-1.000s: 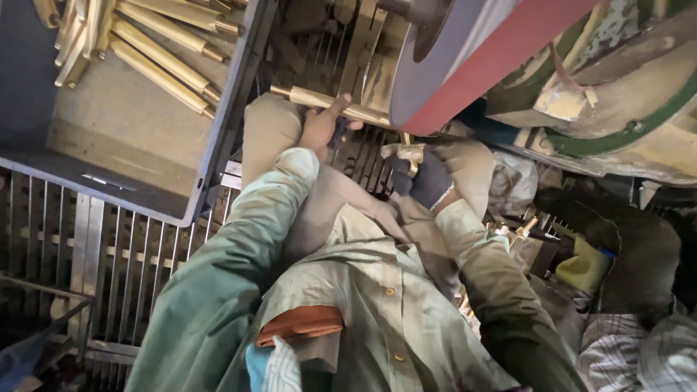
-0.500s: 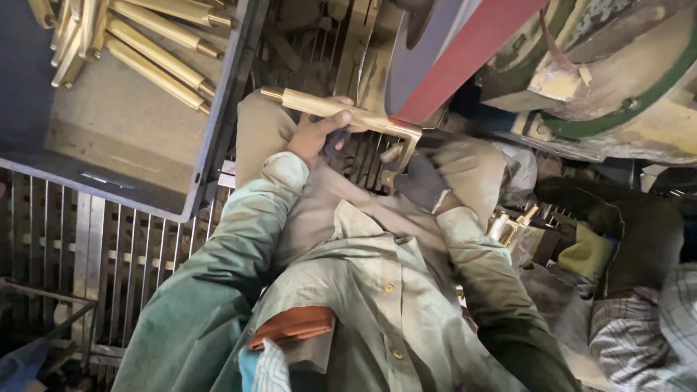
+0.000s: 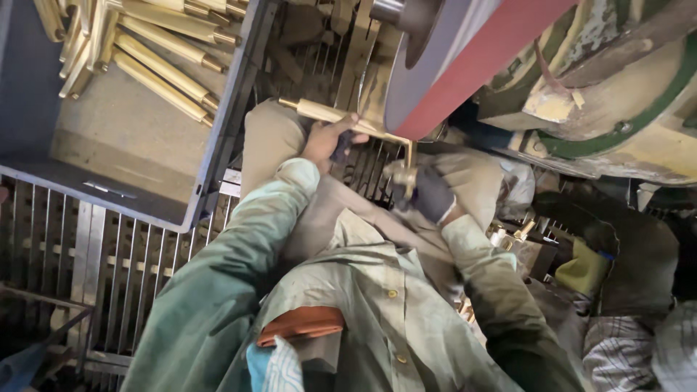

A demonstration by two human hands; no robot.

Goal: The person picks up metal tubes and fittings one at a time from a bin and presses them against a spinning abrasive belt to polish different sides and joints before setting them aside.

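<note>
My left hand (image 3: 330,141) grips the straight shaft of a brass L-shaped handle part (image 3: 327,114). The part's far end lies against the red sanding belt (image 3: 479,54) that runs over a grey wheel. My right hand (image 3: 425,190), in a dark glove, holds the part's bent lower end just under the belt. Both hands sit above my knees, and my green sleeves and shirt fill the lower view.
A grey bin (image 3: 218,145) at the upper left holds several similar brass parts (image 3: 156,47). A metal floor grating (image 3: 87,254) lies at the left. The green and cream machine housing (image 3: 617,109) fills the upper right. Clutter and another person's checked cloth (image 3: 617,348) sit at the lower right.
The brass part has swung up so that its end meets the red belt. My right hand shifted left to hold the bent end. The view tilted slightly.
</note>
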